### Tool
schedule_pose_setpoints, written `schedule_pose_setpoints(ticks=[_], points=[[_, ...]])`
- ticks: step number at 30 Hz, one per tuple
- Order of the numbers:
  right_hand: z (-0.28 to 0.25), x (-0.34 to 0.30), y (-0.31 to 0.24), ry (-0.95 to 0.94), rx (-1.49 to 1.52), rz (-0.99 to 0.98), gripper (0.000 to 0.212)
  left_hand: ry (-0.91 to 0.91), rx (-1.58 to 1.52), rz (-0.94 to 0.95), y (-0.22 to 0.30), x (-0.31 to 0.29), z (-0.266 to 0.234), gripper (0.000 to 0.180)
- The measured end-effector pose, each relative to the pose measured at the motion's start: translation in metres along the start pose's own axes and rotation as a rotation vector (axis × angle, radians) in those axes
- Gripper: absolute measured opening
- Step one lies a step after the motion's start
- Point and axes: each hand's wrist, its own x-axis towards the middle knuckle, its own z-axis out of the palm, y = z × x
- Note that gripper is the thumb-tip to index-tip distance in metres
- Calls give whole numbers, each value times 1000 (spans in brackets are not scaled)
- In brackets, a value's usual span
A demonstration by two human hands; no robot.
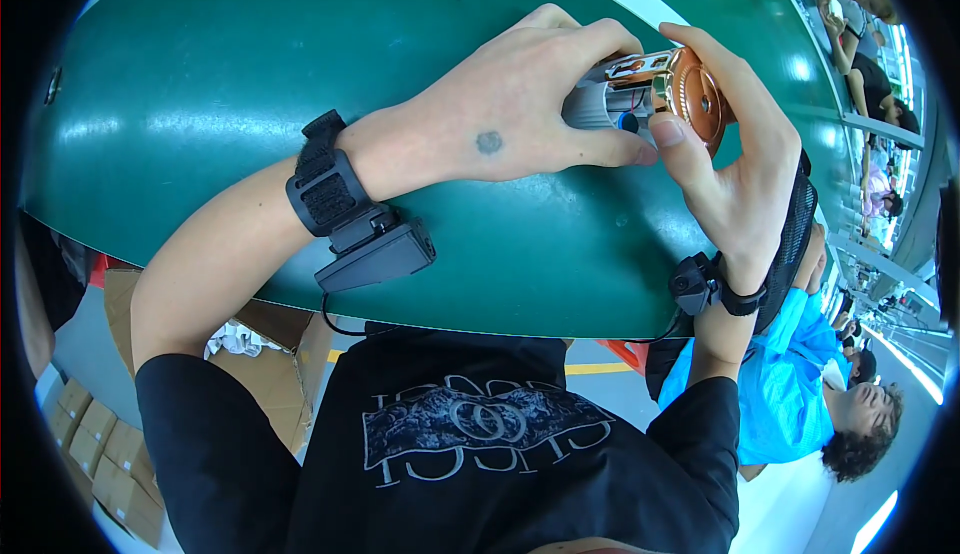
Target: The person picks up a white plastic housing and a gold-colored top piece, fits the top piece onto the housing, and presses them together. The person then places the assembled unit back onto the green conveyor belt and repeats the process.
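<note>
My left hand (510, 104) reaches across the green table from the left. Its fingers and thumb close round a pale grey plastic housing (590, 107), and a small blue piece and thin wires show at its side. At the right, my right hand (755, 154) grips a shiny copper-coloured round part (703, 106) with a ridged rim, thumb on the near side and fingers on the far side. A copper-coloured strip runs from this part toward my left fingers. The two parts are held close together above the table; whether they are joined cannot be made out.
The green table (480, 244) curves round in front of me. Below its near edge at the left stands an open cardboard box (270, 379) with white material, and stacked cartons (115, 454) lie beyond. A person in blue (790, 384) is close on my right. More people work farther off.
</note>
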Motion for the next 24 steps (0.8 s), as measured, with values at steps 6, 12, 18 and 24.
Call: schedule_pose_setpoints(ticks=[6,12,18,24], points=[[6,2,1,13,-22,-55,54,14,16,13,-2,-4,1,65],[6,-1,-1,-41,-67,-55,54,-24,-1,4,-3,-5,1,66],[13,-3,-6,-55,-198,-76,55,32,24,48,-8,-6,4,66],[13,2,2,16,-254,-127,51,79,-6,112,-8,-2,6,74]])
